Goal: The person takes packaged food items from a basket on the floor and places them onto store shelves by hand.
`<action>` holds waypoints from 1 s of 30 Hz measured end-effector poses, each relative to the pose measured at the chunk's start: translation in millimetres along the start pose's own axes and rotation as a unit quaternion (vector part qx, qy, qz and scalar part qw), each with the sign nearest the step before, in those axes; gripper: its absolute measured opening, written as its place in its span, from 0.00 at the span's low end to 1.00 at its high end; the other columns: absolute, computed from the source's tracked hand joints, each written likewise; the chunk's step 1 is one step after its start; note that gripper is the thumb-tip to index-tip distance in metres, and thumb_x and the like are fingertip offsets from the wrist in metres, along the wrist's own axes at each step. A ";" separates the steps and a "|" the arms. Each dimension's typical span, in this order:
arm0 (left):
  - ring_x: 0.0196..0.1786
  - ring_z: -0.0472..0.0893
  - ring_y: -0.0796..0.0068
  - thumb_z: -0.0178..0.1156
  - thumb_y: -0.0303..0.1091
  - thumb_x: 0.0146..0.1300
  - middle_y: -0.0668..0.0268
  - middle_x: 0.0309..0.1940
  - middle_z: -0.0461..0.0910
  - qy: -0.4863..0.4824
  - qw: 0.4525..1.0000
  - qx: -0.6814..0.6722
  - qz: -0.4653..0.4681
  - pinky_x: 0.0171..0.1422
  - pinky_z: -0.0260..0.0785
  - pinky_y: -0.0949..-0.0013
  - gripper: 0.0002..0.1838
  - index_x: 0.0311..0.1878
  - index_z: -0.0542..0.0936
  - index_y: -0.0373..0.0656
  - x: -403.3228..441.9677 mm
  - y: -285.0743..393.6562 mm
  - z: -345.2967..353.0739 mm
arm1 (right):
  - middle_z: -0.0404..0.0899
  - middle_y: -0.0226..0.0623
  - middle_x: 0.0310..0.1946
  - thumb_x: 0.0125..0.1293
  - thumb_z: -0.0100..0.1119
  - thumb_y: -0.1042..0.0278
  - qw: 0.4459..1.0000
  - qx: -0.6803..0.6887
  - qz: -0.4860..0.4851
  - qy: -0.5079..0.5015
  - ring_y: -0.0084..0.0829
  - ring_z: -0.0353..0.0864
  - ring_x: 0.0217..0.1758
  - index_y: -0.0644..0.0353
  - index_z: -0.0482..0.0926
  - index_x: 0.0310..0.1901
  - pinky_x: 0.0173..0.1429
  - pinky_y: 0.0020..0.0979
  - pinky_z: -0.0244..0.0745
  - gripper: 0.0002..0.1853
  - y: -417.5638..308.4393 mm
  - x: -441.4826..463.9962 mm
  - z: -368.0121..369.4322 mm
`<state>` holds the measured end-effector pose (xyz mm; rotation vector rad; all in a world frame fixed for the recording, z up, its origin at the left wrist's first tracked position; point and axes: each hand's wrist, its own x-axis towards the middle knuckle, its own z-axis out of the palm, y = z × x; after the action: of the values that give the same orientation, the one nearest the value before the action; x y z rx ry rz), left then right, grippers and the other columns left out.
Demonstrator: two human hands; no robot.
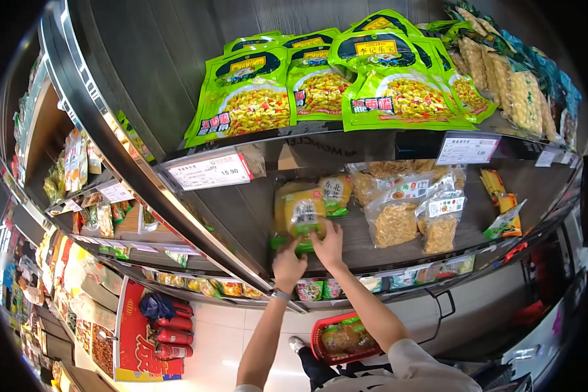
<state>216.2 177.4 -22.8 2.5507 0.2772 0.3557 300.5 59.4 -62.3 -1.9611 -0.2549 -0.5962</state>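
On the lower shelf a plastic packet of pickled cabbage [299,208], yellow with a green lower edge, lies near the left end. My left hand [289,266], with a band on its wrist, is at the packet's lower left edge, fingers curled in against it. My right hand [328,245] grips the lower right corner of the same packet. What the fingertips do underneath is hidden. Behind and to the right lies a second pickled cabbage packet [335,191], partly covered by the first.
Bright green snack bags [398,91] fill the shelf above, with price tags [210,171] along its edge. Clear bags of tan food [396,222] lie right of my hands. A red shopping basket [317,341] stands on the floor below, near red fire extinguishers [175,338].
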 end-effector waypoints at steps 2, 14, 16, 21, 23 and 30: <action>0.69 0.76 0.49 0.68 0.35 0.56 0.59 0.71 0.75 -0.016 0.999 0.017 0.024 0.68 0.74 0.53 0.35 0.71 0.76 0.61 -4.1 3.8 7.4 | 0.78 0.51 0.50 0.63 0.69 0.68 0.998 0.042 0.035 -0.016 0.53 0.77 0.52 0.56 0.79 0.59 0.57 0.48 0.74 0.21 -7.9 2.4 -10.0; 0.70 0.67 0.32 0.62 0.38 0.66 0.40 0.78 0.57 0.005 0.988 0.099 0.121 0.59 0.79 0.47 0.33 0.75 0.70 0.65 31.1 72.2 73.0 | 0.63 0.68 0.63 0.61 0.60 0.75 0.971 -0.206 -0.101 -0.072 0.69 0.61 0.66 0.69 0.67 0.67 0.67 0.59 0.65 0.30 -26.0 -7.1 -91.1; 0.70 0.66 0.28 0.62 0.46 0.69 0.38 0.77 0.56 -0.005 0.987 0.129 0.097 0.55 0.81 0.45 0.31 0.76 0.70 0.68 30.3 82.3 87.3 | 0.65 0.61 0.62 0.60 0.63 0.74 0.970 -0.099 -0.149 -0.167 0.64 0.63 0.65 0.65 0.69 0.68 0.68 0.58 0.65 0.32 -76.0 -28.1 -138.7; 0.71 0.63 0.24 0.59 0.52 0.72 0.35 0.75 0.59 0.030 0.979 0.171 0.109 0.54 0.82 0.46 0.30 0.76 0.69 0.70 40.9 93.7 111.8 | 0.67 0.55 0.62 0.64 0.63 0.68 0.958 -0.047 -0.077 -0.274 0.64 0.64 0.65 0.57 0.70 0.69 0.68 0.57 0.69 0.30 -97.7 -146.5 -200.4; 0.70 0.64 0.25 0.58 0.52 0.73 0.35 0.74 0.61 0.055 0.976 0.176 0.117 0.53 0.83 0.46 0.30 0.77 0.68 0.72 41.5 97.8 106.9 | 0.73 0.57 0.60 0.66 0.61 0.64 0.944 -0.077 -0.044 -0.318 0.65 0.72 0.60 0.58 0.75 0.66 0.64 0.56 0.73 0.26 -73.0 -216.7 -213.1; 0.68 0.72 0.42 0.58 0.29 0.66 0.48 0.70 0.72 -0.009 0.993 0.027 0.116 0.68 0.72 0.48 0.23 0.64 0.81 0.55 0.2 92.8 64.2 | 0.81 0.56 0.46 0.69 0.54 0.77 0.941 0.046 0.008 -0.336 0.56 0.81 0.50 0.63 0.77 0.57 0.55 0.47 0.77 0.16 -11.5 -296.6 -269.2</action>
<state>247.5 69.0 -24.8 2.6436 -0.0179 0.4171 -37.5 -150.4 -110.7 -2.0141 -0.6737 0.1205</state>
